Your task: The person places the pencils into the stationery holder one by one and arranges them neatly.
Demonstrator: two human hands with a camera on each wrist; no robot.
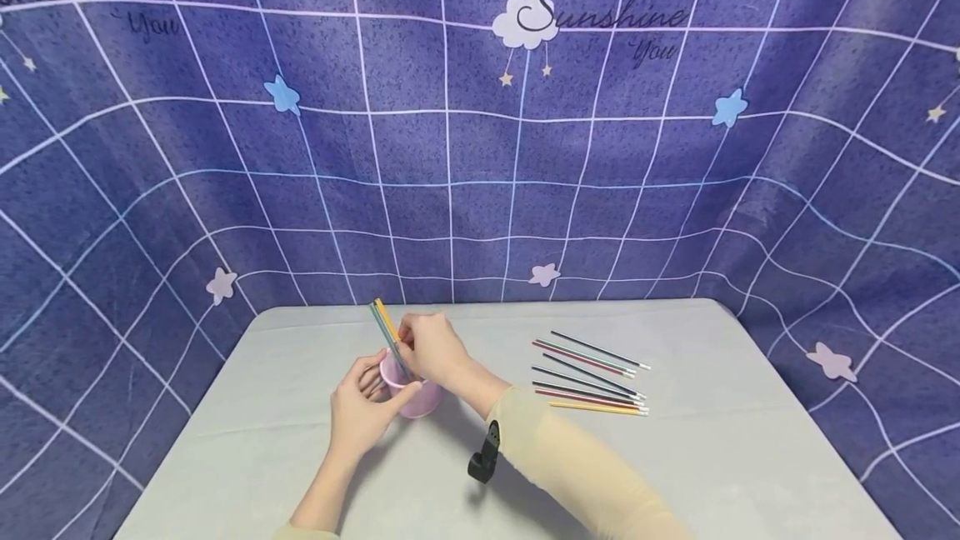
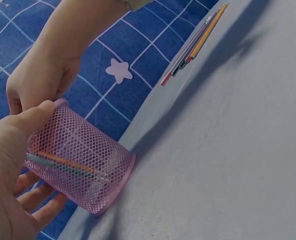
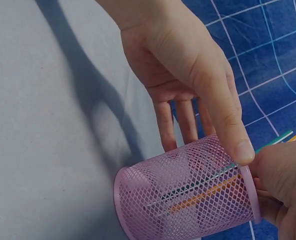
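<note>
My left hand [image 1: 362,413] holds a pink mesh pencil cup [image 1: 422,401], its thumb at the rim and its fingers along the far side. The cup stands on the table. A green pencil [image 1: 381,325] and a yellow pencil [image 1: 387,319] lean inside it and stick out at the top left. At the cup's mouth my right hand [image 1: 433,348] pinches the yellow pencil with bent fingers; its fingertips are partly hidden. Through the mesh in the right wrist view, the lower parts of the green pencil [image 3: 188,188] and yellow pencil [image 3: 203,194] show.
Several loose pencils [image 1: 592,382], dark, red, green and yellow, lie at the right of the pale table [image 1: 720,432]. Their white eraser ends point right. A purple-blue gridded cloth [image 1: 480,148] stands behind the table and along its sides. A black wrist camera [image 1: 486,457] hangs from my right sleeve.
</note>
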